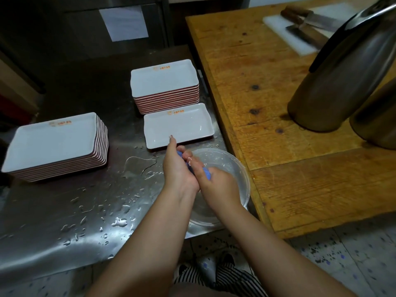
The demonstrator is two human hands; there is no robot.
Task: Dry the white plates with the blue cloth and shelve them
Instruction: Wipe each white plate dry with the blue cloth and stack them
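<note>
Stainless-steel worktop [64, 211], wet with scattered droplets and a small puddle just left of the hands. A wooden table [278, 103] adjoins it on the right of the hands and carries, well beyond them, a white cutting board [278, 24] with two wooden-handled cleavers [308, 20] and two large metal containers [342, 82]. A speckled floor [342, 264] shows below the arms, and a sheet of paper [125, 23] is fixed to the dark metal cabinet far ahead; any writing on it cannot be read.

Both hands meet over the near-left rim of a clear bowl [235, 168]. The left hand [177, 170] and right hand [216, 183] are curled round the blue cloth [206, 173], which is bunched between them, with only small blue parts showing between the fingers. The left index finger points forward, its tip lying over the near edge of a single white plate [177, 125].

That single rectangular plate lies flat on the worktop just ahead of the hands. Directly beyond it stands a stack of white plates [164, 84] with reddish undersides. A second stack [55, 144] stands well to the left of the hands, slightly ahead.

Each visible plate face bears a small orange logo with characters along its far edge, too small and blurred to read.
</note>
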